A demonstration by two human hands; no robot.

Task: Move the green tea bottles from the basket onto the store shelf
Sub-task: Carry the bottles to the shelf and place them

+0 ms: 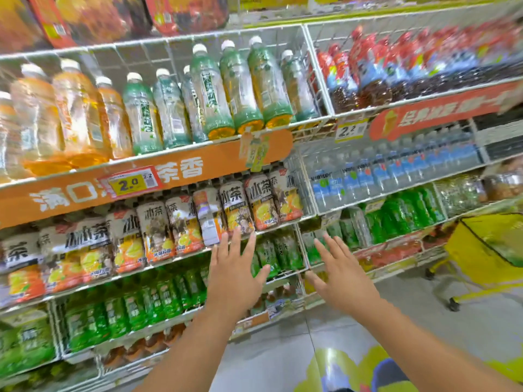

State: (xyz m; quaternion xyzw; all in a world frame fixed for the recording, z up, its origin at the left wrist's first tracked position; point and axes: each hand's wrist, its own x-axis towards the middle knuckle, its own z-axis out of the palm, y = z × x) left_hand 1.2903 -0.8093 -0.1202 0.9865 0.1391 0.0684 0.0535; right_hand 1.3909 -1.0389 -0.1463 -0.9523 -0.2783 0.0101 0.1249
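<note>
Centrally, both hands are reaching forward in front of the store shelf (198, 168), each with fingers straight and spread, palm facing the racks, gripping nothing. Left hand (235, 271) is hovering before the row of pale iced-tea bottles (235, 210); its fingertips are overlapping that row's lower edge, though contact cannot be judged. Right hand (341, 274) is sitting just beside it, in front of a white wire divider (300, 250), with a narrow gap between the thumbs. Both forearms are extending up from the bottom edge, converging slightly. Green tea bottles (226, 89) are standing well above the hands, tilted in the upper wire bay, beside orange-tinted bottles (70, 114) to the left. A yellow basket (486, 244) is standing to the right of the right hand, over open grey floor (283, 349) below the hands.
</note>
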